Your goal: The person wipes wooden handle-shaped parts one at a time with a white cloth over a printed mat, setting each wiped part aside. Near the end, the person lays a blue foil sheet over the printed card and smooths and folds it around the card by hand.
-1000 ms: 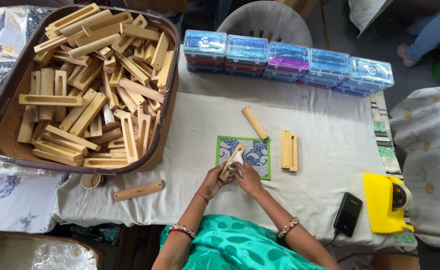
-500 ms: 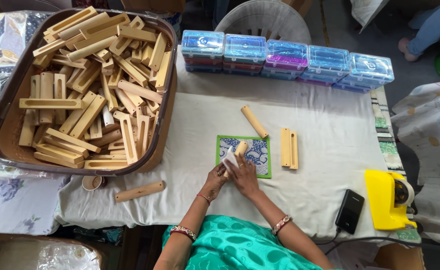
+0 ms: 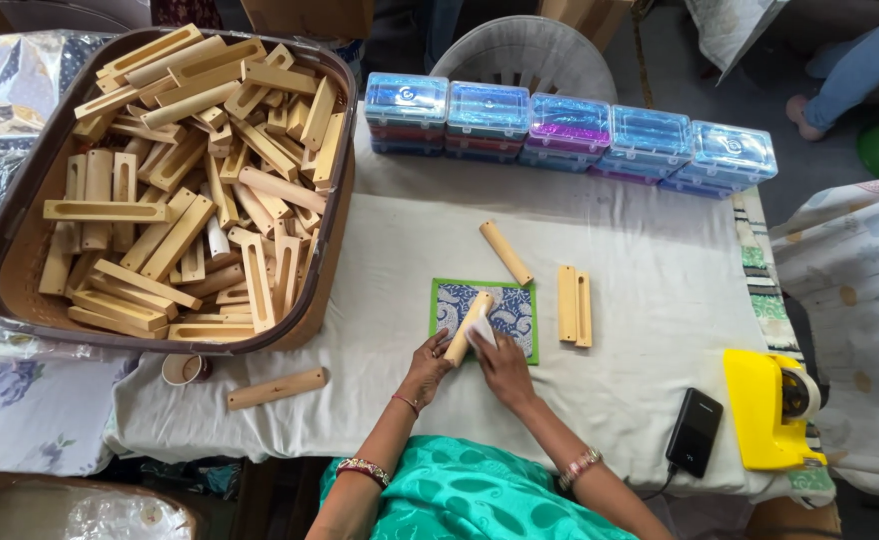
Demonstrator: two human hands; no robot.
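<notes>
My left hand (image 3: 428, 362) grips a light wooden stick (image 3: 467, 325) by its near end, tilted over a small green-edged patterned mat (image 3: 515, 310). My right hand (image 3: 503, 365) presses a small white piece (image 3: 481, 331), perhaps paper or cloth, against the side of that stick. Both hands are near the front middle of the cloth-covered table (image 3: 400, 260). A round wooden stick (image 3: 506, 252) lies just beyond the mat, and two flat slotted wooden pieces (image 3: 574, 305) lie side by side to its right.
A large brown tray (image 3: 20, 260) full of several wooden pieces fills the left. Stacked clear plastic boxes (image 3: 570, 130) line the far edge. Another wooden stick (image 3: 278, 388) and a small cup (image 3: 182, 368) sit front left; a black phone (image 3: 695, 432) and yellow tape dispenser (image 3: 770, 410) front right.
The stick stays over the mat while my right hand shifts slightly along it with the white piece. Nothing else on the table has moved.
</notes>
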